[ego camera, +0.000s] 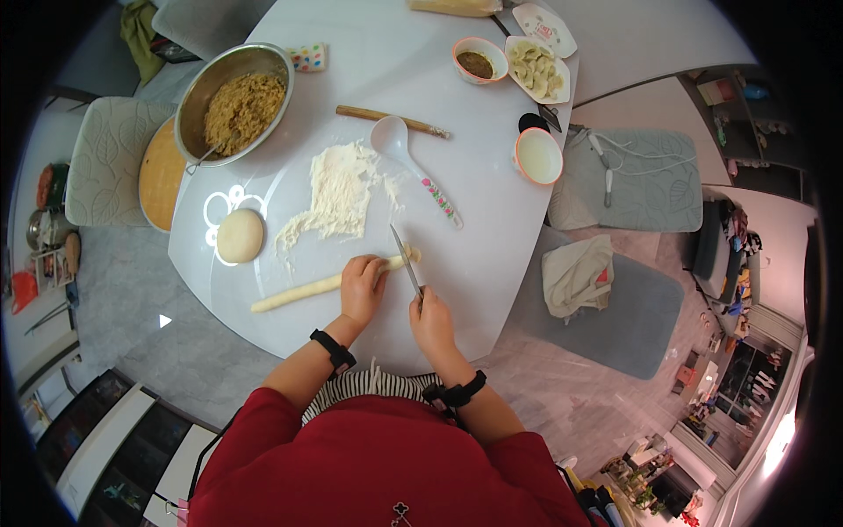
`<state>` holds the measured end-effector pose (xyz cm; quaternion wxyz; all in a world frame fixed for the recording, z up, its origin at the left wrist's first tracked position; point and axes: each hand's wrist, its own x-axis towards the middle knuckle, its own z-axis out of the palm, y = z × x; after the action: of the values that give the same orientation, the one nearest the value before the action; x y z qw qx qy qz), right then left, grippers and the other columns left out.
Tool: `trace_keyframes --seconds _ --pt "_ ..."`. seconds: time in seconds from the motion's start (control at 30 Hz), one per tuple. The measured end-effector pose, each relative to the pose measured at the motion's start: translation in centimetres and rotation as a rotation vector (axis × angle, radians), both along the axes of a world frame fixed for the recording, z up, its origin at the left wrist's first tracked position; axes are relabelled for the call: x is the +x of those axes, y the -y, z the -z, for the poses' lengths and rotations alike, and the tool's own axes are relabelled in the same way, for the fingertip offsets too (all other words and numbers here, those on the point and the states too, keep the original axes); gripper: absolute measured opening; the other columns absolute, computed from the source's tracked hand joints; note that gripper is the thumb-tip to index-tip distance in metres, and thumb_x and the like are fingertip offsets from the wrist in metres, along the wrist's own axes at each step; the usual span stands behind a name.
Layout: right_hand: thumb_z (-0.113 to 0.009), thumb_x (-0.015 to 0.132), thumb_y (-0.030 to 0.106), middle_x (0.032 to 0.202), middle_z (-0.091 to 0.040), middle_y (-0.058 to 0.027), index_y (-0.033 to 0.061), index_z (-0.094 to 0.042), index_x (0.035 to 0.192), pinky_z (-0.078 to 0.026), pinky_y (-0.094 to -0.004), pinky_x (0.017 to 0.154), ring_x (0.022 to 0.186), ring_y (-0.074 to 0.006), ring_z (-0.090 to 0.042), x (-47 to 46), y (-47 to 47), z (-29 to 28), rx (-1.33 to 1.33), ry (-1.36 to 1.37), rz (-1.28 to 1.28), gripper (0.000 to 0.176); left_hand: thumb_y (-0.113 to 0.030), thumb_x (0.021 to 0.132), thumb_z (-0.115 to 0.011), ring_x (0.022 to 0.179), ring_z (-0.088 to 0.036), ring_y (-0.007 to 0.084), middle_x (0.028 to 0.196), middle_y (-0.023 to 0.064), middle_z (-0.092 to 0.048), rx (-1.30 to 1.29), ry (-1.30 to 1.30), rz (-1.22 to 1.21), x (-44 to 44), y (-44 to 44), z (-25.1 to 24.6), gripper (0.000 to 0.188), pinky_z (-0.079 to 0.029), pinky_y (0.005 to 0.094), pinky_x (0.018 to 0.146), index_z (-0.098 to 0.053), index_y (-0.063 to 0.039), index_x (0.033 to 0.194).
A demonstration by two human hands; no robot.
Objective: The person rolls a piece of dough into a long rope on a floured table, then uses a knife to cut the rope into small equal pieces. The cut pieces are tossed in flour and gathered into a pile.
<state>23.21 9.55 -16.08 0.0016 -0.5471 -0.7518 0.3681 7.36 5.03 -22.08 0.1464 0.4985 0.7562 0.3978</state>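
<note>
A long rope of dough point(299, 294) lies slantwise on the white table before me. My left hand point(362, 286) holds it down near its right end, with the fingers curled over it. In my right hand point(431, 323) is a knife point(406, 260), gripped by its handle. Its blade crosses the dough close to the right end, where a small piece point(413, 253) shows just past the blade. Whether the blade has gone through the dough I cannot tell. Beyond my hands spreads a patch of white flour point(341, 191). A round ball of dough point(240, 236) rests to the left.
A steel bowl of filling point(280, 122) stands back left. Past the flour lie a wooden rolling pin point(388, 120) and a white ladle point(390, 137). Toward the right edge are a bowl of pale liquid point(539, 157), a bowl of dark sauce point(475, 64) and a plate of dumplings point(564, 92).
</note>
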Motion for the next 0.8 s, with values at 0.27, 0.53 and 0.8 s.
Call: trace_keyframes --seconds 0.27,0.53,0.8 --pt "-0.056 0.096 0.013 0.080 -0.064 -0.0245 -0.0019 -0.054 0.096 -0.050 -0.0555 0.065 0.074 -0.0450 -0.064 -0.5 1.2 -2.1 0.051 -0.005 -0.053 0.015 0.001 0.076 -0.077 0.101 -0.062 0.0339 0.105 0.0107 -0.067 0.040 0.012 0.036 0.3 0.5 0.0 0.027 -0.051 0.0435 0.088 -0.069 -0.006 0.101" --pt "-0.057 0.096 0.011 0.070 -0.063 -0.0242 -0.0028 -0.054 0.094 -0.049 -0.0543 0.061 0.066 -0.0449 -0.063 -0.1 1.8 0.8 0.034 -0.001 -0.052 0.015 0.002 0.072 -0.077 0.101 -0.062 0.0340 0.105 0.0099 -0.066 0.057 -0.032 0.094 0.1 0.8 0.1 0.033 -0.050 0.0452 0.090 -0.068 -0.007 0.103" --pt "-0.056 0.097 0.013 0.070 -0.064 -0.0260 -0.0030 -0.054 0.096 -0.050 -0.0558 0.059 0.064 -0.0458 -0.064 0.0 2.4 2.4 0.046 -0.005 -0.017 0.016 -0.002 0.071 -0.079 0.102 -0.061 0.0328 0.107 0.0086 -0.067 -0.012 -0.147 0.048 -0.9 1.9 -0.3 0.035 -0.048 0.0447 0.091 -0.069 -0.009 0.103"
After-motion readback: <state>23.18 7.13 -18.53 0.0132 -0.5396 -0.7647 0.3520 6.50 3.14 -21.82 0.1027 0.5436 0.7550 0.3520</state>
